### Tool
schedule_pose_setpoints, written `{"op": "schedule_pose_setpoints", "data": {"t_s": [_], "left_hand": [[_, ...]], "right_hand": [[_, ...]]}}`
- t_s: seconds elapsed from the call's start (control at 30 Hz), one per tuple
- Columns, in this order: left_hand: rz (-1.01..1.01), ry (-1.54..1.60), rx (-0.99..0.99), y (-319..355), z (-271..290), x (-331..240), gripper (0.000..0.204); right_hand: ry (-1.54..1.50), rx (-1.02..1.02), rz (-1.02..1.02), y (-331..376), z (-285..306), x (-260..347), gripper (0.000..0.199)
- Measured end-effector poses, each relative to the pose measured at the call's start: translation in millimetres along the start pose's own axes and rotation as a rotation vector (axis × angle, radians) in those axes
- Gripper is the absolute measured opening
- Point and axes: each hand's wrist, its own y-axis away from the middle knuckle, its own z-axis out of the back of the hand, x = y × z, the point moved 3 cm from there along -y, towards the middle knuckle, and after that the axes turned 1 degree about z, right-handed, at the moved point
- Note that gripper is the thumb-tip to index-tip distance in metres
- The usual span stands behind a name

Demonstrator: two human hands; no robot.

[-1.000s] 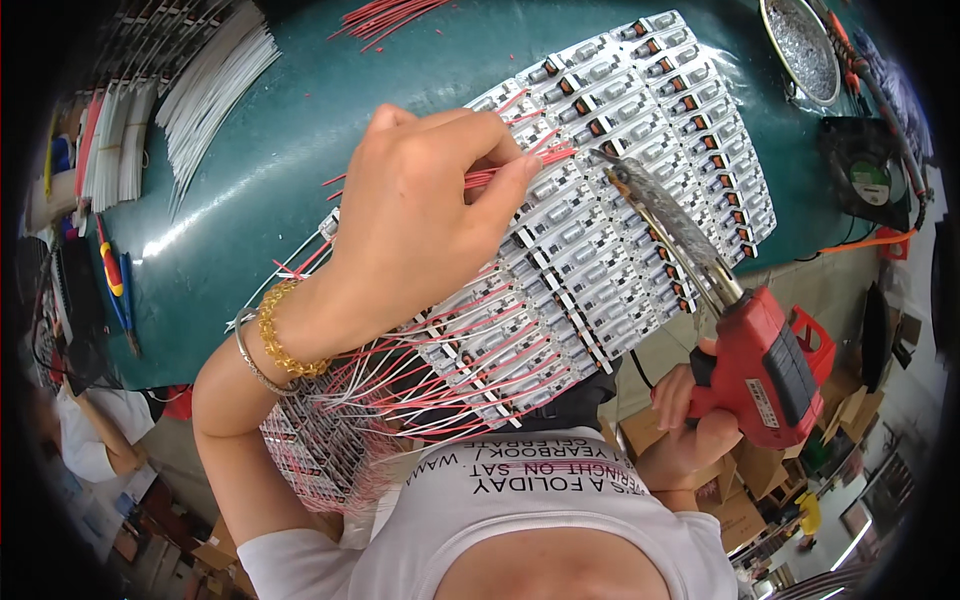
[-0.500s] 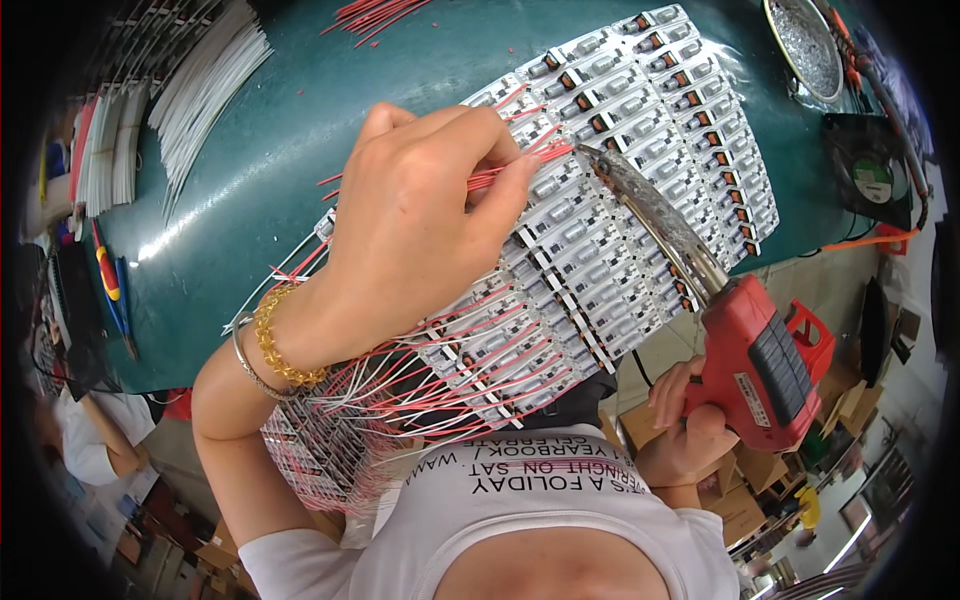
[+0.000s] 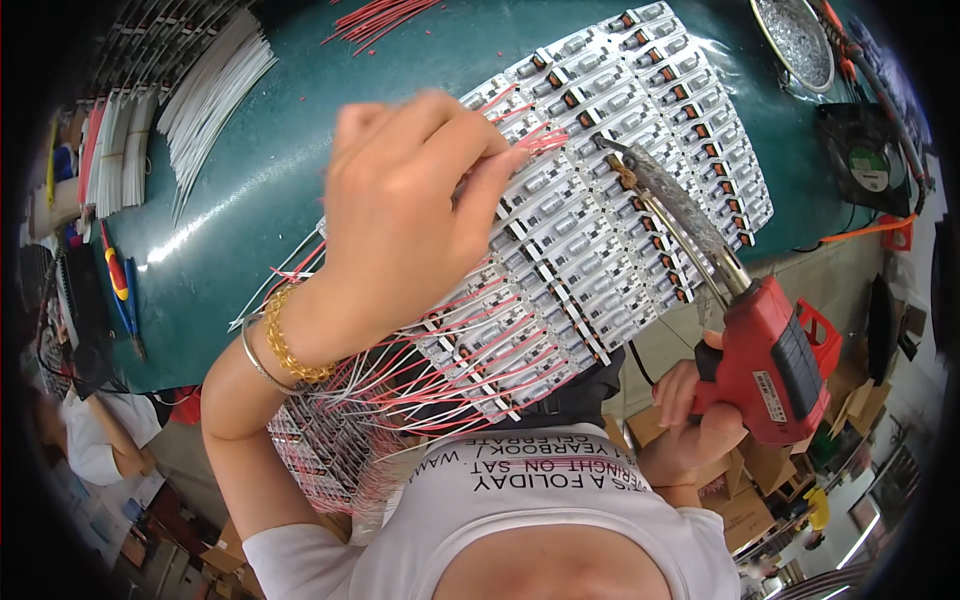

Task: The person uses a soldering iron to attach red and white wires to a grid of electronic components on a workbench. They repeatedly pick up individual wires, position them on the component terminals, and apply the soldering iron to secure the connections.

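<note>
My left hand [image 3: 405,205] is closed in a pinch on a small bunch of red wires [image 3: 545,141], whose ends point right over a panel of small circuit boards [image 3: 590,235]. My right hand [image 3: 692,425] grips a red soldering gun [image 3: 768,365] by its handle. The dark tip of the gun hangs over the panel, a short way right of the wire ends and apart from them. Red and white wires [image 3: 465,375] are attached along the near left boards and trail toward my lap. The fingers of my left hand are partly blurred.
A green table mat [image 3: 240,290] lies under the panel. White wires [image 3: 215,105] and loose red wires [image 3: 375,18] are at the far left. A screwdriver [image 3: 117,275] lies at the left edge. A metal dish [image 3: 795,45] and a black fan [image 3: 862,160] stand at the far right.
The soldering gun's tip has moved slightly right, away from the red wire ends. My left hand has shifted a little left and up, still holding the wires.
</note>
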Motion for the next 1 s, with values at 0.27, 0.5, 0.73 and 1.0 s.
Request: {"op": "schedule_pose_setpoints", "data": {"t_s": [0.27, 0.5, 0.73, 1.0], "left_hand": [[0.138, 0.141, 0.183, 1, -5, -6, 0.009], [0.121, 0.137, 0.168, 1, -7, -6, 0.010], [0.073, 0.112, 0.117, 3, -11, -7, 0.012], [0.064, 0.103, 0.109, 4, -11, -7, 0.012]], "right_hand": [[-0.097, 0.022, -0.048, 4, 8, 0, 0.084], [-0.024, 0.015, -0.069, 2, 6, 0, 0.076], [0.033, -0.027, -0.048, 6, 4, 0, 0.069], [0.028, -0.075, -0.051, 6, 4, 2, 0.082]]}}
